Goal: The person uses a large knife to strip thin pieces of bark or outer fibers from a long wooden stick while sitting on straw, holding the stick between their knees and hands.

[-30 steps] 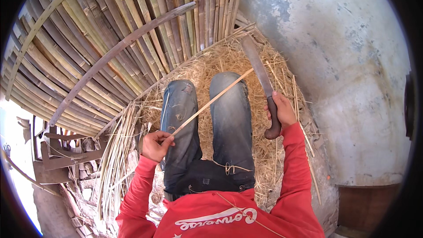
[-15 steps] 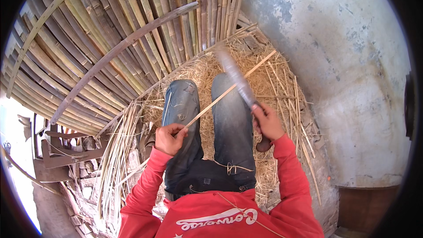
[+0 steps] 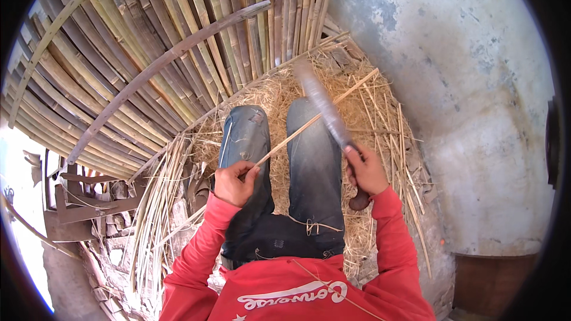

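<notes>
1. Two red sleeves come up from the lower edge over blue-jeaned legs (image 3: 315, 160).
2. The left hand (image 3: 234, 183) has its grip closed on a thin bamboo strip (image 3: 315, 120) slanting across the knees.
3. The right hand (image 3: 367, 170) wraps tight around a dark-handled knife (image 3: 324, 104); its blade is motion-blurred.
4. Straw shavings (image 3: 380, 125) lie beyond, then stacked bamboo poles (image 3: 178, 41) and a grey wall (image 3: 464, 83).
</notes>
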A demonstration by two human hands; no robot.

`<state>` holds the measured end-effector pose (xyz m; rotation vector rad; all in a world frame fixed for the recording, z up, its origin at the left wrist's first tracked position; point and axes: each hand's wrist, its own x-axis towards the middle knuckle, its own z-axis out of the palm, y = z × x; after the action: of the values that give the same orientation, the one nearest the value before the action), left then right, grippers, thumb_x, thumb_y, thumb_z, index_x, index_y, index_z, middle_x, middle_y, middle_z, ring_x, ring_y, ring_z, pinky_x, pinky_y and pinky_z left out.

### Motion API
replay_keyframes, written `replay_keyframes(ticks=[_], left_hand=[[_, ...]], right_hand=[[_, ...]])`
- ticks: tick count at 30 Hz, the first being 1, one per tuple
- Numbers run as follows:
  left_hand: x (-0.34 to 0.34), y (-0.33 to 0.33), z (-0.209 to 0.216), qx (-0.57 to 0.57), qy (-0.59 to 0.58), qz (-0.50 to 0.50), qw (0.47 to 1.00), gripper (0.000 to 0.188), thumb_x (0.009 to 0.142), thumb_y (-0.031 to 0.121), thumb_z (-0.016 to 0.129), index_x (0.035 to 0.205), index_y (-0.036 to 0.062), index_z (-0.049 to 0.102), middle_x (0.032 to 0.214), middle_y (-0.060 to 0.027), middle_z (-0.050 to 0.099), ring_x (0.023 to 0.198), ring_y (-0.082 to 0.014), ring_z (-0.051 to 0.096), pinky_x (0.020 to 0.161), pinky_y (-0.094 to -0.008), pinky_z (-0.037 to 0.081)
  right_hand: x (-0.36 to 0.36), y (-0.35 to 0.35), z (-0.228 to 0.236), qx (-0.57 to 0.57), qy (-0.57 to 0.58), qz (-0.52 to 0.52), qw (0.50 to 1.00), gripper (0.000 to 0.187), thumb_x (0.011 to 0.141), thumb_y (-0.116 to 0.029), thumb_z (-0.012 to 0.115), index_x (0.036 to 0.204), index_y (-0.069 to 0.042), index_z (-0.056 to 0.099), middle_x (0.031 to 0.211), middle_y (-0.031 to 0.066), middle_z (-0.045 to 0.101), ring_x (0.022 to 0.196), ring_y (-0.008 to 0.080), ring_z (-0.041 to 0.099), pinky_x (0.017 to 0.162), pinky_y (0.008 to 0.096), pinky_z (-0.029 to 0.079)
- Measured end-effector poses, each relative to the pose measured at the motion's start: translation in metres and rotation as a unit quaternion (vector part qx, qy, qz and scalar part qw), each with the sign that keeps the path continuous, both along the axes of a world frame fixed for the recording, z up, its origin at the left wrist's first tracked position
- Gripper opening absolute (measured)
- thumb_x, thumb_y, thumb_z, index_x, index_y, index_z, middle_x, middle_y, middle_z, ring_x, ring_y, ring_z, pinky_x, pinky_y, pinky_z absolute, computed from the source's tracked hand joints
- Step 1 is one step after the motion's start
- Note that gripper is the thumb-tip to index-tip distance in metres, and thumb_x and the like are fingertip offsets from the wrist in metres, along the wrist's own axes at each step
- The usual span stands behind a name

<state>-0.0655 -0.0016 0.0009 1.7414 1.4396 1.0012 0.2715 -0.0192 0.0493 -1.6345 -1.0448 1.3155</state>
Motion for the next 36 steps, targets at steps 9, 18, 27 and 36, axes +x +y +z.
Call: replay_keyframes(ticks=[9,18,27,36], left_hand=[[0.045,0.026,-0.009,0.025,-0.019,0.004,0.999,0.012,0.092,0.006,0.076,0.098,-0.0052,0.077,0.083,-0.0163,0.079,0.077,-0.0177,0.078,0.07,-0.0282,0.059],[0.059,0.028,-0.003,0.106,0.062,0.023,0.992,0.012,0.091,0.01,0.078,0.097,-0.0004,0.077,0.08,-0.0181,0.076,0.068,-0.0265,0.077,0.062,-0.033,0.058],[0.064,0.027,-0.003,0.169,0.075,0.026,0.982,0.01,0.09,0.011,0.078,0.097,0.004,0.078,0.076,-0.0181,0.073,0.063,-0.0349,0.072,0.057,-0.0391,0.055],[0.069,0.029,-0.002,0.153,0.067,0.024,0.986,0.009,0.093,0.017,0.074,0.094,0.0082,0.074,0.071,-0.0203,0.068,0.067,-0.0415,0.068,0.06,-0.0481,0.054]], right_hand=[[-0.024,-0.017,0.007,-0.013,-0.031,0.133,0.991,0.022,0.107,-0.027,0.063,0.102,-0.005,0.066,0.063,-0.0001,0.057,0.047,0.007,0.051,0.042,0.0239,0.037],[-0.01,-0.012,-0.01,-0.01,0.039,0.006,0.999,0.03,0.108,-0.034,0.061,0.102,-0.004,0.061,0.065,0.0,0.055,0.047,0.0077,0.048,0.042,0.0241,0.038],[0.0,0.011,-0.014,0.046,0.087,-0.097,0.99,0.029,0.108,-0.033,0.062,0.106,-0.005,0.063,0.066,-0.0012,0.055,0.048,0.0064,0.048,0.042,0.0229,0.038],[-0.01,0.019,-0.008,0.008,-0.003,0.006,1.0,0.028,0.108,-0.033,0.061,0.109,-0.005,0.063,0.066,-0.0002,0.055,0.048,0.0077,0.05,0.042,0.0261,0.039]])
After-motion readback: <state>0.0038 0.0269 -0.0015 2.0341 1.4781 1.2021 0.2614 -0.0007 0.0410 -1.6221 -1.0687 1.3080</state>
